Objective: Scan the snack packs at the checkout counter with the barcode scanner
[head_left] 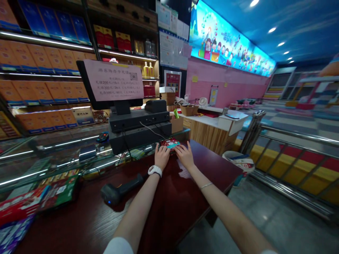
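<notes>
At the far end of the dark red table, both hands are at a small red and teal snack packet [171,142]. My left hand [161,157], with a white watch on its wrist, has its fingers closed at the packet's near left edge, the little finger sticking out. Fingers of my right hand [184,156] bend over the packet's near right edge, and that little finger points up too. Both thumbs are hidden. Beside my left forearm lies a black handheld barcode scanner [119,191] with a blue light.
Colourful packets [57,188] cover the table's left side. A glass display counter [63,146] adjoins it, bearing a black till [140,121] and a monitor with a pink paper sign [113,82]. A white bin [239,164] and a metal railing [299,135] stand to the right.
</notes>
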`<state>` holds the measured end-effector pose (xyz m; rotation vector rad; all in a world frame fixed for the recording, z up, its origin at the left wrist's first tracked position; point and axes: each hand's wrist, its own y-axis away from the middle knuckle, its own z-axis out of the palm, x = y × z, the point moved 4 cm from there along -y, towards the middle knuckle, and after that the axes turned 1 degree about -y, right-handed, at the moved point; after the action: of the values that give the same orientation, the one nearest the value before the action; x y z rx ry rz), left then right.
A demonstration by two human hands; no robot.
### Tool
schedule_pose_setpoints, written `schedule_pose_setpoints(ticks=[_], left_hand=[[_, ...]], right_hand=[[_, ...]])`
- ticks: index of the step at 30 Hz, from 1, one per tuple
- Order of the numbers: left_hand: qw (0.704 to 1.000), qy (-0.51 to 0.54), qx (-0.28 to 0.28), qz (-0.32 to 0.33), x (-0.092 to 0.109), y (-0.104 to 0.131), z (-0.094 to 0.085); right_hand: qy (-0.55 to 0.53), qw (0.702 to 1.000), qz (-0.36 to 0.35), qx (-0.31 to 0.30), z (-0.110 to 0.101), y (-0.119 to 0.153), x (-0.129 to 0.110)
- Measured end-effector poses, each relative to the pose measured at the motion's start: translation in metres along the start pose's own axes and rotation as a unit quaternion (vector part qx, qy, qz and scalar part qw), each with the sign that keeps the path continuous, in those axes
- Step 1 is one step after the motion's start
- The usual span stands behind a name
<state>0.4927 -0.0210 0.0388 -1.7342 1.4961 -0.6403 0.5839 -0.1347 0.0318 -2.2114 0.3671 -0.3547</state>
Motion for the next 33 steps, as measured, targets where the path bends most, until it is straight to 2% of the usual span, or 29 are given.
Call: schedule_pose_setpoints(ticks=[5,10,19,24,33], left_hand=[[0.999,-0.001,-0.018,-0.03,-0.003,-0.001,0.018],[0.997,0.031,-0.039,-0.054,-0.004,0.001,0.025],[0.991,0.046,-0.063,-0.105,0.014,0.03,0.023],[0.985,0.047,-0.078,-0.145,0.021,0.037,0.02],[0.986,0.064,-0.096,-0.121,0.023,0.041,0.024]], right_hand=[[-0.015,1.0,0.022,-0.012,0.022,-0.005,0.007],[-0.019,0.996,0.082,-0.015,0.034,-0.008,0.014],[-0.013,0.988,0.153,0.031,0.042,-0.007,0.009],[-0.001,0.986,0.166,0.008,0.042,-0.008,0.006],[-0.019,0.985,0.169,-0.043,0.042,-0.002,-0.002]])
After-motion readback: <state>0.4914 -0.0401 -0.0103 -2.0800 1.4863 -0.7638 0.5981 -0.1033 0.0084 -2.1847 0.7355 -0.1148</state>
